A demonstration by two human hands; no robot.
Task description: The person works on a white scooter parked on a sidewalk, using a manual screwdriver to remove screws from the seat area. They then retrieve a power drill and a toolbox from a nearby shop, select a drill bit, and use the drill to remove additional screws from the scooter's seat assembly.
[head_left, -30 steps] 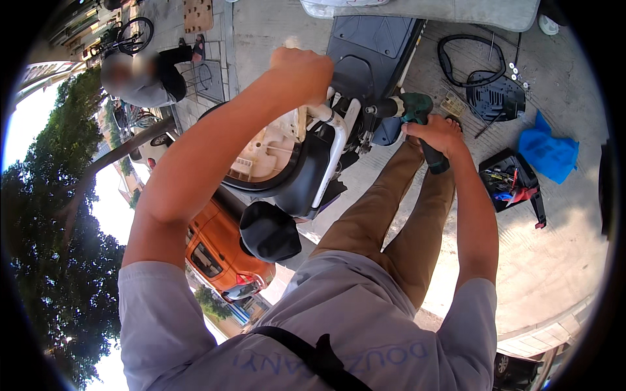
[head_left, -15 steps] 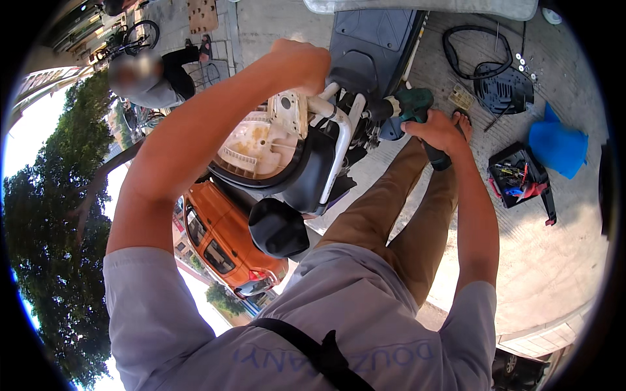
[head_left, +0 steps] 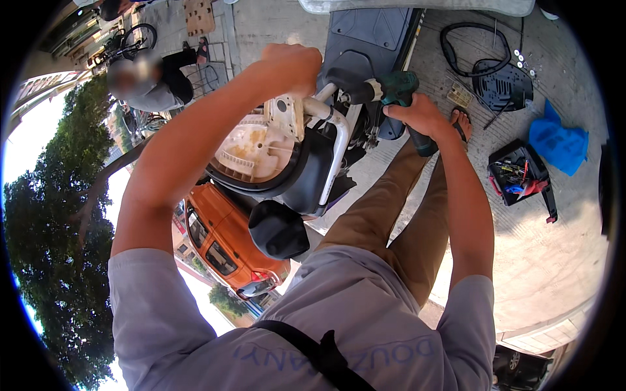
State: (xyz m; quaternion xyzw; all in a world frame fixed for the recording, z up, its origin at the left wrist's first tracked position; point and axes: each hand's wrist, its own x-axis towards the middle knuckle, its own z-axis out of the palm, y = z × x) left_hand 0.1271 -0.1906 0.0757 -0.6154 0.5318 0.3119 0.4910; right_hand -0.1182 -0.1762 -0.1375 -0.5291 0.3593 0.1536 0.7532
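My right hand grips a green and black cordless drill by its handle. The drill points left, its black front end against or close to the rear frame of a partly stripped scooter; the exact contact is hard to make out. Across the scooter, my left hand is curled closed beside the white frame tubes. Whatever its fingers hold is hidden behind the hand. Below my left forearm lies an off-white plastic storage bin, with a stained, pale upright part at its edge.
Right of my feet stands an open black toolbox beside a blue bag. A black ring-shaped trim, a black slotted cover and loose small parts lie on the concrete. Farther left are a seated person and an orange car.
My right hand and the drill have shifted left, toward the scooter's frame. My left hand, still closed, has moved slightly left.
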